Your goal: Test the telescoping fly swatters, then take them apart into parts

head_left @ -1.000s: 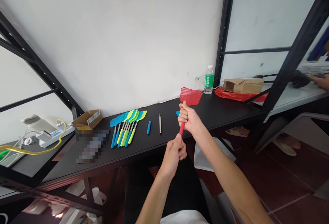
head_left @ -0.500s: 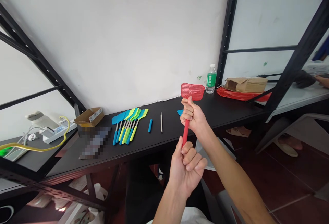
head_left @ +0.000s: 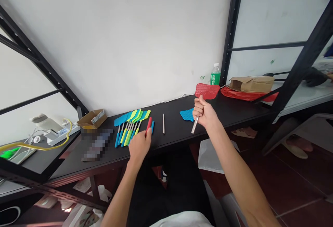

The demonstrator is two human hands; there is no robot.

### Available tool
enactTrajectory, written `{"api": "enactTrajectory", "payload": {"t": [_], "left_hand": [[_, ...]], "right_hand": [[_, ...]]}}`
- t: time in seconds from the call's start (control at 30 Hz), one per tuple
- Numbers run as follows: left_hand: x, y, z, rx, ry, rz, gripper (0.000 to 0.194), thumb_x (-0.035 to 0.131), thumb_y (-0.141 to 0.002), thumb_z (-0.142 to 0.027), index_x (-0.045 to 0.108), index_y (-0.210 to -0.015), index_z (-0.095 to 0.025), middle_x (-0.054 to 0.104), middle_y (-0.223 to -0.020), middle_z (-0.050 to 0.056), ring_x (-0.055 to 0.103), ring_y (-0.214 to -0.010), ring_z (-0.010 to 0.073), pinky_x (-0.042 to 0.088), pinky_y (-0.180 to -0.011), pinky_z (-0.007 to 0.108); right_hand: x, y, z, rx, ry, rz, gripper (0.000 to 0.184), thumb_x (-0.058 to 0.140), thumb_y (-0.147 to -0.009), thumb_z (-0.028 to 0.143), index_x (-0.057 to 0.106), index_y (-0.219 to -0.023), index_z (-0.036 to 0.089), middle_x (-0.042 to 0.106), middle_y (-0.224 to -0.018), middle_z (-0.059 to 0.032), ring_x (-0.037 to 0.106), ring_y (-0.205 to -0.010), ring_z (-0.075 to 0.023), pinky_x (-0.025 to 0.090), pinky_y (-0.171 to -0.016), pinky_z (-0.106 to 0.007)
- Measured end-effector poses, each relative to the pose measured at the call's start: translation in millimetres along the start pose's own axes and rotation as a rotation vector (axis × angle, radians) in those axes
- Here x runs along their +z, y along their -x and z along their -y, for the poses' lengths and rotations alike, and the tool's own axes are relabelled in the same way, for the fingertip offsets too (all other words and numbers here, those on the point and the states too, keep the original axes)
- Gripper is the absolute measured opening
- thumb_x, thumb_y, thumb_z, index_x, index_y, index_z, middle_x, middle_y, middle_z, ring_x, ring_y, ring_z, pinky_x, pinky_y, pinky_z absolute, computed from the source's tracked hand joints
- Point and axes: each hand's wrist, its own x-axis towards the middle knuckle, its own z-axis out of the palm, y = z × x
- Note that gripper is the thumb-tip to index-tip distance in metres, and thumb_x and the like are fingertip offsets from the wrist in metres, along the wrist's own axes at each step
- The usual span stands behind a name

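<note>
My right hand [head_left: 205, 112] is closed round the neck of a red fly swatter [head_left: 207, 91], its mesh head up and a bare metal rod [head_left: 194, 126] sticking out below the fist. Pulled off that rod, a red handle [head_left: 149, 123] is gripped in my left hand [head_left: 140, 146], over the black table next to a loose blue handle [head_left: 153, 127]. A separate metal rod [head_left: 163, 124] lies to the right of it. Partly behind my right hand is a blue swatter head [head_left: 186, 115]. Several blue and green fly swatters [head_left: 127, 138] lie side by side left of my left hand.
On the black table [head_left: 171, 138] at left are an open cardboard box [head_left: 90, 120] and a blurred-out item [head_left: 98, 145]. A water bottle [head_left: 215, 76] stands at the back right. Beyond it a brown carton [head_left: 251, 84] rests on red plastic. Black metal posts flank the table.
The red handle has come off the red swatter's rod. My left hand has carried it left and forward to beside the blue handle. My right hand has shifted slightly right with the swatter.
</note>
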Motion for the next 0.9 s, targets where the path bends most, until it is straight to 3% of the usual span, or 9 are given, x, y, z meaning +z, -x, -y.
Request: {"api": "enactTrajectory", "payload": {"t": [0.1,0.2,0.53,0.67,0.77,0.9], "left_hand": [[3.2,-26.4,16.2,-0.033,-0.276,0.021,0.057,0.031,-0.097,-0.056,0.068,-0.078,-0.018,0.067,-0.08,0.014,0.063,-0.075,0.0292,0.035,-0.061,0.032],[12.4,-35.3,20.9,-0.009,-0.39,0.043,0.058,0.031,-0.098,-0.055,0.072,-0.089,-0.015,0.071,-0.09,0.018,0.066,-0.082,0.0332,0.04,-0.066,0.035],[22.5,-38.4,19.7,0.072,-0.424,0.0,0.057,0.029,-0.099,-0.056,0.069,-0.091,-0.016,0.071,-0.083,0.014,0.068,-0.08,0.0321,0.04,-0.065,0.033],[15.0,-30.5,17.9,0.075,-0.362,-0.014,0.052,0.032,-0.099,-0.056,0.067,-0.093,-0.018,0.07,-0.079,0.011,0.067,-0.077,0.0299,0.035,-0.061,0.03],[5.7,-12.5,0.8,0.088,-0.196,-0.023,0.048,0.034,-0.099,-0.056,0.066,-0.093,-0.02,0.069,-0.078,0.008,0.065,-0.076,0.026,0.031,-0.059,0.028],[1.3,25.8,-43.6,0.336,0.199,0.177,0.051,0.031,-0.099,-0.061,0.063,-0.087,-0.023,0.065,-0.072,0.001,0.06,-0.07,0.0181,0.03,-0.059,0.026]], "right_hand": [[-1.0,-2.9,-7.4,0.071,-0.034,0.011,0.033,0.059,-0.098,0.039,0.046,-0.075,0.021,0.016,-0.047,0.0134,0.014,-0.033,-0.0047,0.019,-0.03,-0.016],[-0.7,-2.4,-11.2,0.122,-0.037,0.028,0.031,0.048,-0.103,0.037,0.049,-0.077,0.019,0.018,-0.049,0.0125,0.016,-0.033,-0.0052,0.019,-0.031,-0.017],[0.7,-1.9,-24.3,0.144,-0.004,0.063,0.031,0.037,-0.104,0.033,0.051,-0.08,0.019,0.028,-0.054,0.0093,0.021,-0.036,-0.0063,0.022,-0.034,-0.017],[4.0,-1.6,-29.7,0.145,-0.015,0.03,0.032,0.036,-0.106,0.036,0.053,-0.083,0.02,0.031,-0.055,0.0078,0.022,-0.037,-0.0068,0.021,-0.034,-0.016],[8.7,-0.2,-37.1,0.159,-0.02,0.02,0.035,0.034,-0.106,0.038,0.054,-0.083,0.02,0.031,-0.054,0.007,0.024,-0.038,-0.0076,0.023,-0.035,-0.016],[15.2,1.0,-55.8,0.15,0.001,0.039,0.034,0.04,-0.105,0.039,0.054,-0.081,0.021,0.034,-0.055,0.0059,0.033,-0.042,-0.0088,0.032,-0.041,-0.018]]}}
